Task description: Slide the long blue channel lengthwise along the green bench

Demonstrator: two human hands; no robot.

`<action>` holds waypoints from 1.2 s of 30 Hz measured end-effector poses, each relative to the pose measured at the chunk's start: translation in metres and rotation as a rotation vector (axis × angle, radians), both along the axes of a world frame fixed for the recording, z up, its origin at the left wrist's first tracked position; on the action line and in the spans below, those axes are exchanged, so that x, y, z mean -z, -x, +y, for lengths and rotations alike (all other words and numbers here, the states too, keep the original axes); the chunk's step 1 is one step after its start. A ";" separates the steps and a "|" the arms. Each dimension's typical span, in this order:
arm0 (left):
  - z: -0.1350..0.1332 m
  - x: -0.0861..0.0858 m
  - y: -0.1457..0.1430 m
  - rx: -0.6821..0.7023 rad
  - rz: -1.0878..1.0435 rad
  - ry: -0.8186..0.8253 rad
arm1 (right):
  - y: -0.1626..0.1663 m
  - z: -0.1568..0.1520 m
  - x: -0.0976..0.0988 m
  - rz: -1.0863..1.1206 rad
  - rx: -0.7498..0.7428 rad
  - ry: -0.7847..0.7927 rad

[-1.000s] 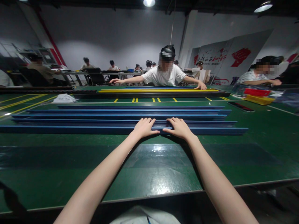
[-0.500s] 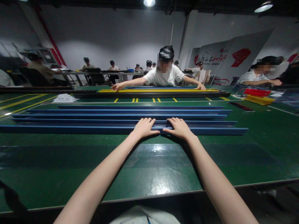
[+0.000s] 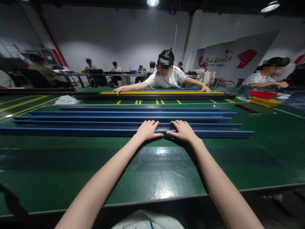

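Note:
Several long blue channel-shaped profiles lie side by side across the green table (image 3: 164, 183). On the nearest blue profile (image 3: 221, 134) rests my left hand (image 3: 147, 129), its fingers stretched over toward the second profile and its thumb pointing right along the near side. My right hand (image 3: 184, 130) mirrors it a short way to the right, fingers spread and thumb pointing left. A small gap separates the two thumbs. Both hands lie on the profiles without wrapping round them; the undersides of the fingers are hidden.
Across the table a co-worker (image 3: 166, 78) leans over yellow strips (image 3: 154, 92) and black strips (image 3: 157, 97), both hands on them. A clear film (image 3: 214, 157) lies before me. Rightward are a phone (image 3: 247, 109), a red tray (image 3: 262, 95) and a yellow tray (image 3: 265, 102).
My hands and the blue profiles hold still. The co-worker opposite has lowered and tipped the head forward, with the body shifted slightly left.

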State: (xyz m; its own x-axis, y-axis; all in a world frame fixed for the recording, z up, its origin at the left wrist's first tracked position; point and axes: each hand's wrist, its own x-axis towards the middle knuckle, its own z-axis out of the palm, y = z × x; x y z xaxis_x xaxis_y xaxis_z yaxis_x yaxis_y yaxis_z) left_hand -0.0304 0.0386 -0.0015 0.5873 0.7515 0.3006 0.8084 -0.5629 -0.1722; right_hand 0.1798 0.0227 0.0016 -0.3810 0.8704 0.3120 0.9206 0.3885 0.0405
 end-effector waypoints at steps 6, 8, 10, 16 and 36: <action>0.000 -0.001 0.000 -0.006 0.002 0.003 | 0.001 -0.001 0.000 -0.002 0.003 -0.003; -0.001 -0.001 0.000 -0.006 0.004 0.002 | 0.001 -0.001 -0.001 0.001 0.003 -0.004; -0.001 -0.001 0.000 -0.007 0.005 0.003 | 0.002 -0.001 -0.001 0.002 0.004 -0.006; -0.001 -0.001 0.000 -0.009 0.004 0.008 | 0.001 -0.001 -0.001 -0.003 0.009 0.008; -0.003 -0.003 -0.006 -0.008 -0.008 0.028 | -0.005 -0.003 -0.001 0.002 0.001 -0.001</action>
State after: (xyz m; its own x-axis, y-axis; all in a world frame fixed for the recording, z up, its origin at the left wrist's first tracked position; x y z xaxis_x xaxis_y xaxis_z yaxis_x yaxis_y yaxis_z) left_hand -0.0248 0.0354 0.0011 0.5788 0.7645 0.2837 0.8143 -0.5608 -0.1498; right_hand 0.1845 0.0196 0.0028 -0.3798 0.8702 0.3140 0.9209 0.3878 0.0393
